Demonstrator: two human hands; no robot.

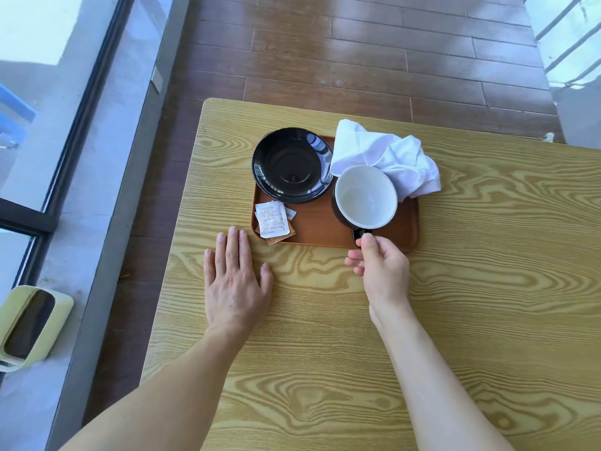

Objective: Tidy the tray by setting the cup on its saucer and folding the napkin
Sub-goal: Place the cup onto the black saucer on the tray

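- Seen from above, a brown wooden tray [325, 232] sits on a light wood-grain table [487, 288], with a dark plank floor [357, 43] beyond the table's far edge.
- At right, the right hand [380, 268] pinches the dark handle of the cup [366, 196] between thumb and curled fingers; the cup, white inside and dark outside, is tilted with its open mouth facing the camera, over the right half of the tray.
- Whether the cup's base touches the tray cannot be told from this angle.
- At left, the left hand [235, 281] lies palm down on the table just beside the tray's near left corner, fingers straight and close together, thumb held out to the side; it touches nothing but the tabletop.
- A glossy black saucer [291, 164] sits empty on the tray's far left, its rim overhanging the tray's edge, just beside the cup.
- A white napkin [390, 157] lies crumpled and unfolded at the tray's far right corner, spilling over onto the table and partly hidden behind the cup.
- Torn paper sachets [271, 219] lie at the tray's near left corner, in front of the saucer.
- A pale green bin [32, 323] stands on the floor at far left, beside a window frame.
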